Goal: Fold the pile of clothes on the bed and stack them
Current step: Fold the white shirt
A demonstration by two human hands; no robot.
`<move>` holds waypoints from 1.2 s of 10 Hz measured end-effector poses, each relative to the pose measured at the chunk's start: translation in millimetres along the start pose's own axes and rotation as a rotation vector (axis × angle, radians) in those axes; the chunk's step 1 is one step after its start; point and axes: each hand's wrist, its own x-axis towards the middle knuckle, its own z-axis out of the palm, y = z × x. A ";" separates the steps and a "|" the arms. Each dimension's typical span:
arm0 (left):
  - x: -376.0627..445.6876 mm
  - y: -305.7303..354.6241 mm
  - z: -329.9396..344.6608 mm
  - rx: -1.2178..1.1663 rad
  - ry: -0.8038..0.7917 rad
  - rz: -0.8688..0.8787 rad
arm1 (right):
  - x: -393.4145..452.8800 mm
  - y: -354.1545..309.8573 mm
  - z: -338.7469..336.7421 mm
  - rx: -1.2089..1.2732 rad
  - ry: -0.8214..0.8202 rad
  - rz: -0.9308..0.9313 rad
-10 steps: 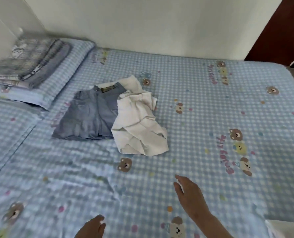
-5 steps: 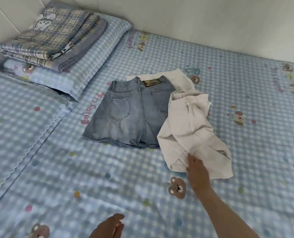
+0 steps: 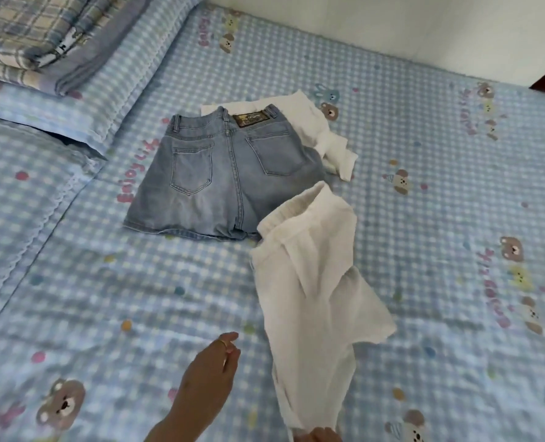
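Observation:
Light blue denim shorts (image 3: pixel 220 173) lie flat, back pockets up, in the middle of the bed. A second white garment (image 3: pixel 325 135) lies partly under them at their far right. My right hand (image 3: pixel 317 435), just showing at the bottom edge, grips one end of a pair of white shorts (image 3: pixel 309 282) that stretches from it up toward the denim shorts, elastic waistband farthest from me. My left hand (image 3: pixel 209 374) hovers open over the sheet to the left of the white shorts, fingers straight, touching no clothing.
The bed carries a blue checked sheet (image 3: pixel 440 193) with bear prints. At the top left a folded plaid blanket (image 3: pixel 32 33) rests on a pillow (image 3: pixel 83 100). A white wall (image 3: pixel 392 23) runs along the far side of the bed.
My right hand took hold of the white shorts and pulled them off the denim shorts toward me. My left hand moved forward and opened. The view moved closer.

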 end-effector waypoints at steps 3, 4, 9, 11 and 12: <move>-1.0 0.7 25.9 0.148 0.060 0.041 | -60.8 62.5 -25.5 -0.109 0.442 0.271; 31.3 5.4 18.5 0.096 0.073 0.100 | 14.2 35.8 -88.9 0.249 0.493 0.303; 35.7 15.0 16.5 0.126 -0.013 0.503 | 286.5 31.4 -198.8 -0.848 -0.178 -0.357; 86.4 6.0 -1.4 0.253 0.054 0.448 | 277.1 78.7 -222.9 -0.813 -0.101 -0.292; 112.0 0.3 -3.6 0.416 -0.088 0.424 | 243.1 94.5 -247.5 -0.724 -0.088 -0.405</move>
